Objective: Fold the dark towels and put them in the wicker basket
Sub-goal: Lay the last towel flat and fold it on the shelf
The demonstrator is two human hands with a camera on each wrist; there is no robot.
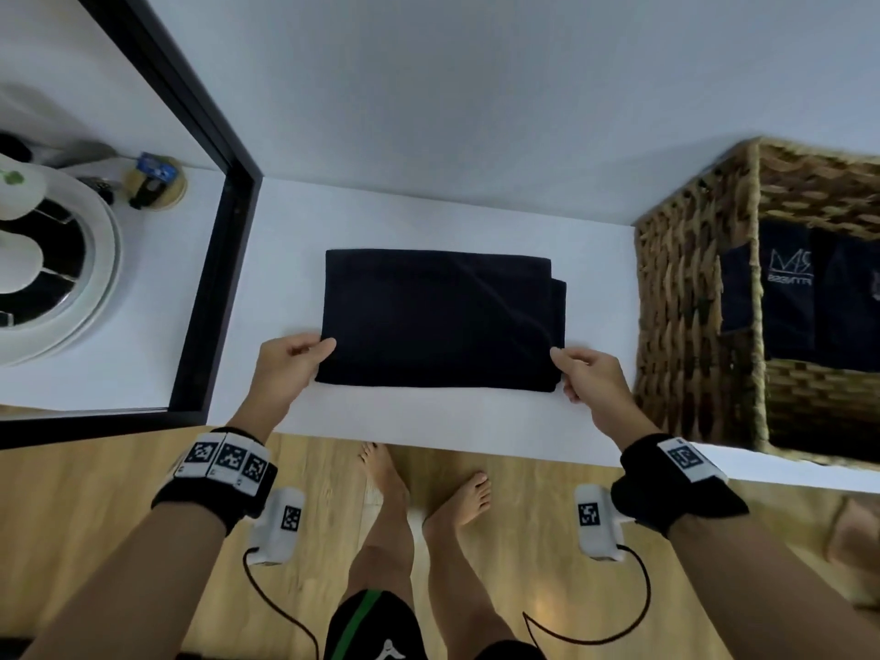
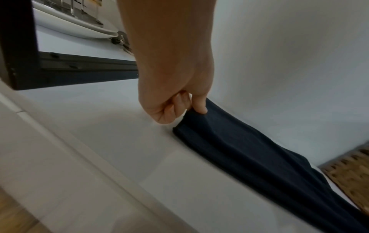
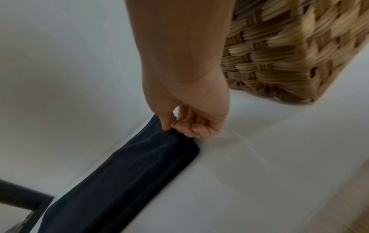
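Note:
A dark navy towel lies folded into a flat rectangle on the white counter, its lower layers sticking out at the right end. My left hand pinches its near left corner between thumb and fingers; the left wrist view shows the same pinch of my left hand on the towel. My right hand pinches the near right corner, my right hand lifting the towel edge slightly. The wicker basket stands at the right, with folded dark towels inside.
A black frame borders the counter on the left; beyond it are white plates and a small round holder. A white wall rises behind the towel. The counter's front edge runs just below my hands, above wooden floor.

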